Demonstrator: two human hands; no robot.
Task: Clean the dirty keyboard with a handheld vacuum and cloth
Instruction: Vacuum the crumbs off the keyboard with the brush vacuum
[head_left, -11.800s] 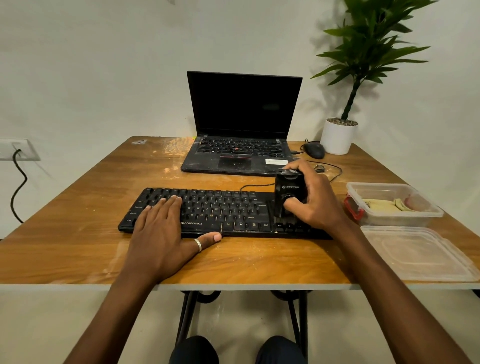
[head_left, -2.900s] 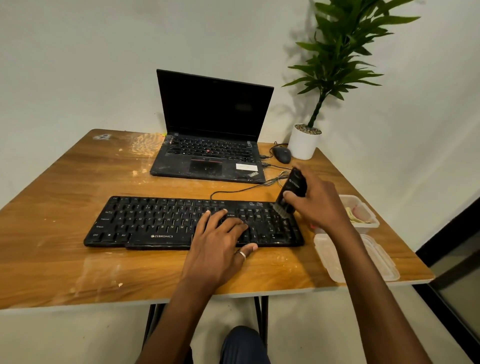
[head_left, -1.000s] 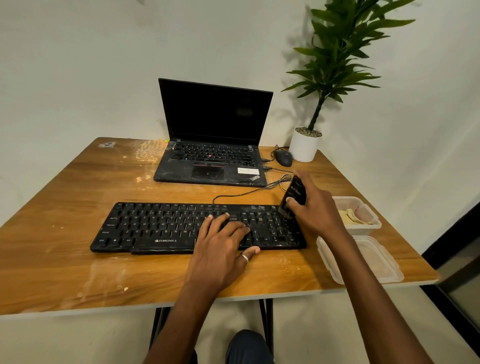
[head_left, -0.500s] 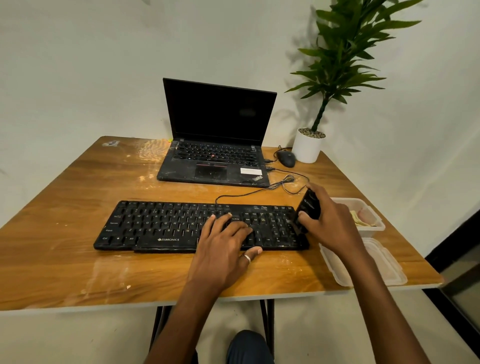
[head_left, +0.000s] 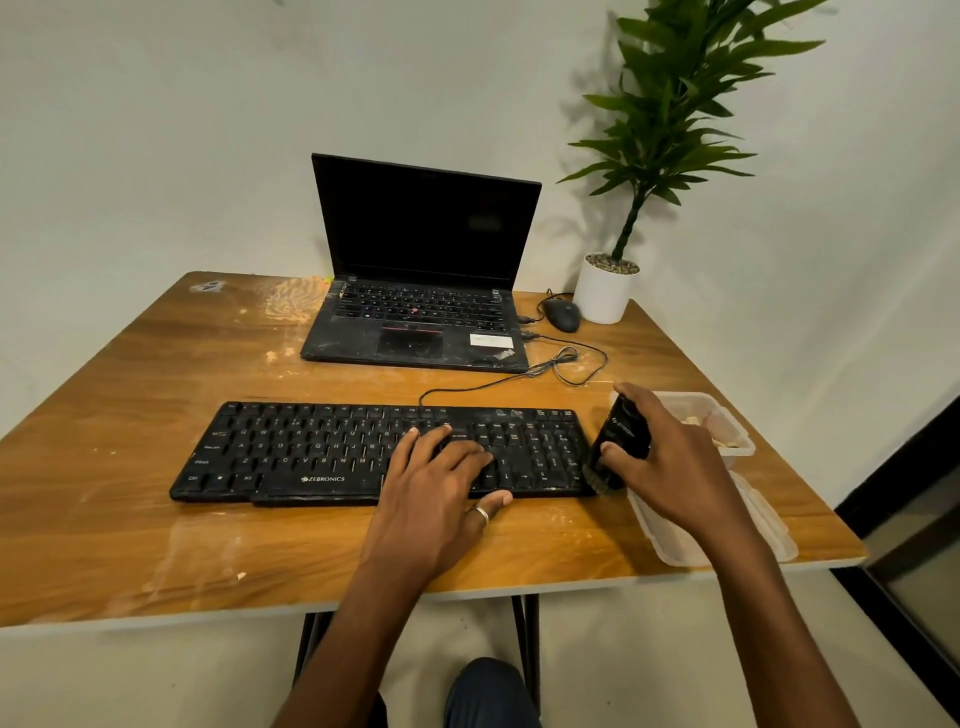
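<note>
A black, dusty keyboard (head_left: 322, 452) lies across the middle of the wooden table (head_left: 130, 530). My left hand (head_left: 436, 499) rests flat on its right half, fingers straight on the keys, a ring on the thumb. My right hand (head_left: 675, 467) grips a small black handheld vacuum (head_left: 623, 434), tilted, with its brush end down at the keyboard's right edge. Folded cloths lie in a clear plastic box (head_left: 727, 431) just behind my right hand, partly hidden by it.
An open black laptop (head_left: 421, 291) stands at the back, its cable looping to the keyboard. A black mouse (head_left: 562, 315) and a potted plant (head_left: 605, 291) sit back right. The box's clear lid (head_left: 675, 540) lies by the table's right front corner.
My right hand has carried the vacuum rightward and toward me, from the number pad's top to the keyboard's right edge. My left hand has stayed on the keys.
</note>
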